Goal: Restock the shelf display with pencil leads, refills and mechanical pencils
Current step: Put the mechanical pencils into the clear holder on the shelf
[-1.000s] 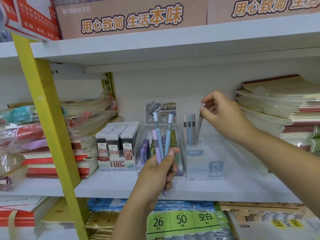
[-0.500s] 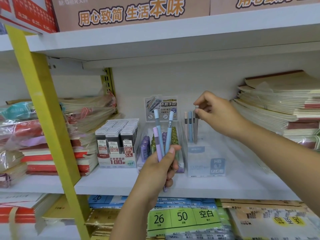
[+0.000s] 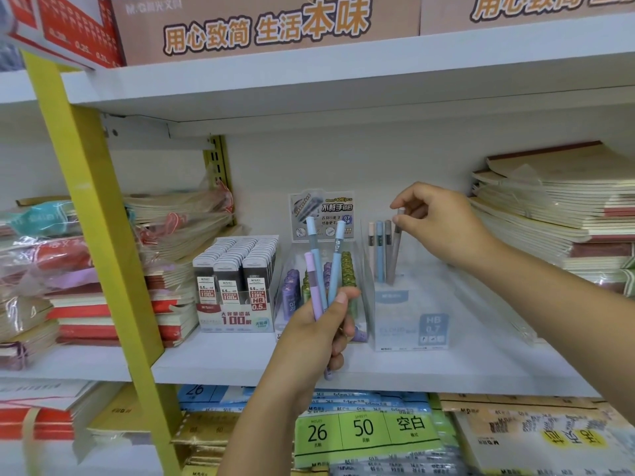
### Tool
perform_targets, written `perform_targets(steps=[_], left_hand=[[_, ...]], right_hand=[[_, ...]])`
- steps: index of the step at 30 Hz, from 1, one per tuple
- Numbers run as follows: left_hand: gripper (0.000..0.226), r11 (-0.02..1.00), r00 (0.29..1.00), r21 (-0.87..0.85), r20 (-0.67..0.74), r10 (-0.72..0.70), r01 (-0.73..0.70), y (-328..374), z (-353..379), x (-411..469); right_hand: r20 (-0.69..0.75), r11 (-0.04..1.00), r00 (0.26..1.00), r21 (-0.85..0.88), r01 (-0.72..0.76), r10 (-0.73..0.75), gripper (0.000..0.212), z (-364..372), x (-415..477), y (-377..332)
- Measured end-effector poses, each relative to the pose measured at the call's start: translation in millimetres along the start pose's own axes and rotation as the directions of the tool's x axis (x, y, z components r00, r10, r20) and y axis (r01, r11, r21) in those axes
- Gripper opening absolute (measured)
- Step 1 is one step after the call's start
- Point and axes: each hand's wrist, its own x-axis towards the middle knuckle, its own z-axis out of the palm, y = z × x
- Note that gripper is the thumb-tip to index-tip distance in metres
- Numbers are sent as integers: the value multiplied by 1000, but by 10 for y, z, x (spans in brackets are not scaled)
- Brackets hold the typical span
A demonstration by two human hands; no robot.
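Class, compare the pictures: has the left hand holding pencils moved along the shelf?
No. The left hand and its pencils stay before the refill display, right of the lead box.

The brown carton (image 3: 268, 29) up top says 用心致简 生活本味. The lead box (image 3: 237, 317) reads 100根, HB 0.5. The clear pencil stand (image 3: 409, 324) reads HB 0.7. The green label (image 3: 364, 431) under the shelf's (image 3: 240, 365) front edge reads 26, 50, 空白, I think.

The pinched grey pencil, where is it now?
Head view, right of centre: the grey pencil leans in the clear display box beside three standing pencils, top in the right hand.
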Motion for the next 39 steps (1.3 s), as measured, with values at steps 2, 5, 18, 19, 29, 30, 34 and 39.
perform_targets(steps=[2,5,18,19,29,30,34,39], left_hand=[[23,1000,1000,0,-3,1,-1,1,2,-3],[23,1000,1000,8,-4,1,-1,10,2,-1],[21,1000,1000,2,22,-11,11,50,0,-23],[21,1000,999,5,34,-10,10,54,1,-25],[23,999,996,48,91,-14,9,65,34,-57],[24,999,996,45,83,-10,7,63,20,-55],[24,998,999,65,49,1,-4,55,-34,-47],[23,997,999,83,41,-4,1,41,-41,-45]], right_hand=[[4,1000,1000,-14,2,-2,19,-15,-3,-5],[43,1000,999,-9,5,-5,25,-12,-18,-23],[54,928,986,-333,165,-156,17,32,-143,-182],[52,980,992,-154,124,-117,16,28,-185,-254],[247,806,965,551,-215,88,16,82,-388,-576],[170,783,979,591,-194,114,15,54,-358,-568],[-159,858,984,513,12,81,22,-113,-230,-493],[-56,978,998,206,42,-31,22,-109,-194,-368]])
